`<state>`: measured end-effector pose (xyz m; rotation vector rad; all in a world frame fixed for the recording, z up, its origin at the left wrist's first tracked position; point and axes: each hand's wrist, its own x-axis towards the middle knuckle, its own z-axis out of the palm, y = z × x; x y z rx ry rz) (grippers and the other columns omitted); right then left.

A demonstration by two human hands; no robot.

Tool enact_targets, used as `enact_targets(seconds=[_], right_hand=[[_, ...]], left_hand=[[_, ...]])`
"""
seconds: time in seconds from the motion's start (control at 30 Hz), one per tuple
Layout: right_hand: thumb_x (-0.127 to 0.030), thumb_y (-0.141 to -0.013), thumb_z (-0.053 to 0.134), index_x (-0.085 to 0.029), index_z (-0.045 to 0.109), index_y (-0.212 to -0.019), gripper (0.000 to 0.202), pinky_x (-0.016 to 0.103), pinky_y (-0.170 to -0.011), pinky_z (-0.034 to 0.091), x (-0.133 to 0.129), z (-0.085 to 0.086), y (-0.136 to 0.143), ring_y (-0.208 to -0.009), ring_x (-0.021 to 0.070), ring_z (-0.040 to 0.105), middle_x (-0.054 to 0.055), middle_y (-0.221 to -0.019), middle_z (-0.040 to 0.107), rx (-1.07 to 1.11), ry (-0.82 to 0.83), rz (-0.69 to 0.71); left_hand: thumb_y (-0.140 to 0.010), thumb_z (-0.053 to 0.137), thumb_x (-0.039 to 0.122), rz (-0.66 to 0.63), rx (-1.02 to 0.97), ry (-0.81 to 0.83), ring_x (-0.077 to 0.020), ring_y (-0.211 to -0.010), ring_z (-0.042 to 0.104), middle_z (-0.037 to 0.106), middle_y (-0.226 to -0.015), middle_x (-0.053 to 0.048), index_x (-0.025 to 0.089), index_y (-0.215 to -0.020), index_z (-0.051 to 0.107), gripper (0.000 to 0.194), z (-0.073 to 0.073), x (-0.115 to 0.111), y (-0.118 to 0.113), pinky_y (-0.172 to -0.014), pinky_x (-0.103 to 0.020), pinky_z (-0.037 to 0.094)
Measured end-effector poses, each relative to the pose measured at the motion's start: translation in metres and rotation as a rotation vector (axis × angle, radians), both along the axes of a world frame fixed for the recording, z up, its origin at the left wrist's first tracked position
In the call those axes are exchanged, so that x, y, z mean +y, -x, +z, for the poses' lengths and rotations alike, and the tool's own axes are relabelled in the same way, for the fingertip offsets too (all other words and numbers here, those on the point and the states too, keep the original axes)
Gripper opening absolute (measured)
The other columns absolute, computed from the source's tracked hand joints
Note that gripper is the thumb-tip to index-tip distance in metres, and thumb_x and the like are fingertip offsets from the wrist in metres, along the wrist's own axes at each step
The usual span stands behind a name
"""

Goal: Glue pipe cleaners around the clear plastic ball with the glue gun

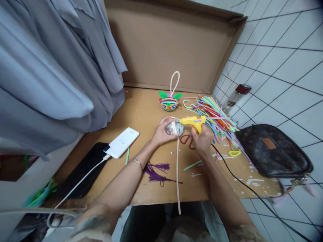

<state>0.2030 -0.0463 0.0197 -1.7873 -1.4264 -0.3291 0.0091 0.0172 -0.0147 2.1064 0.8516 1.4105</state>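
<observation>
My left hand (161, 130) is closed around a rounded, pale grey-white mottled ball (174, 128), held just above the table. In my right hand (202, 137) is a yellow hot glue gun (193, 121), a clear glue stick jutting from its back. Its nozzle meets the ball's upper right side; whether it touches is too small to tell. A long cream pipe cleaner (178, 174) runs down from beneath the ball past the table's front edge. Red-handled scissors (185, 139) lie partly hidden behind my right hand. Purple tassels (156, 172) rest near my left forearm.
A colourful lion-head ornament (169, 102) with a white loop stands behind my hands. Bundled pipe cleaners (214, 114), a bottle (236, 97) and a brown bag (275, 151) occupy the right. A power bank (124, 142) and black tablet-like slab (85, 171) lie left. The black cord (234, 173) trails rightward.
</observation>
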Motion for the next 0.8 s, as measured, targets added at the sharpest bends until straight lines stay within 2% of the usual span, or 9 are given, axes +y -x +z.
enact_targets(seconds=[0.4, 0.63, 0.8], right_hand=[[-0.047, -0.080, 0.055, -0.020, 0.058, -0.075, 0.027, 0.028, -0.054, 0.024, -0.0001, 0.0035, -0.0033, -0.053, 0.0144, 0.038, 0.000, -0.058, 0.053, 0.044, 0.106, -0.018], [-0.046, -0.077, 0.058, -0.020, 0.059, -0.074, 0.026, 0.028, -0.055, 0.024, -0.0015, 0.0067, -0.0041, -0.055, 0.0154, 0.041, 0.001, -0.060, 0.056, 0.052, 0.152, -0.026], [-0.048, -0.078, 0.056, -0.020, 0.059, -0.075, 0.028, 0.028, -0.056, 0.025, -0.0021, 0.0071, -0.0043, -0.056, 0.0165, 0.043, 0.002, -0.061, 0.057, 0.044, 0.128, -0.014]], left_hand=[[-0.061, 0.087, 0.033, 0.003, 0.006, 0.007, -0.0288, -0.128, 0.058, 0.058, -0.135, -0.012, 0.023, -0.124, 0.064, 0.069, -0.0006, -0.0002, 0.0004, -0.112, -0.046, 0.046], [-0.061, 0.087, 0.033, 0.002, 0.005, -0.004, -0.0290, -0.129, 0.057, 0.058, -0.135, -0.012, 0.022, -0.124, 0.064, 0.068, -0.0006, -0.0002, 0.0007, -0.111, -0.046, 0.046], [-0.060, 0.088, 0.032, 0.011, -0.001, -0.003, -0.0297, -0.128, 0.058, 0.059, -0.134, -0.013, 0.021, -0.123, 0.065, 0.069, -0.0005, 0.0001, 0.0003, -0.110, -0.046, 0.047]])
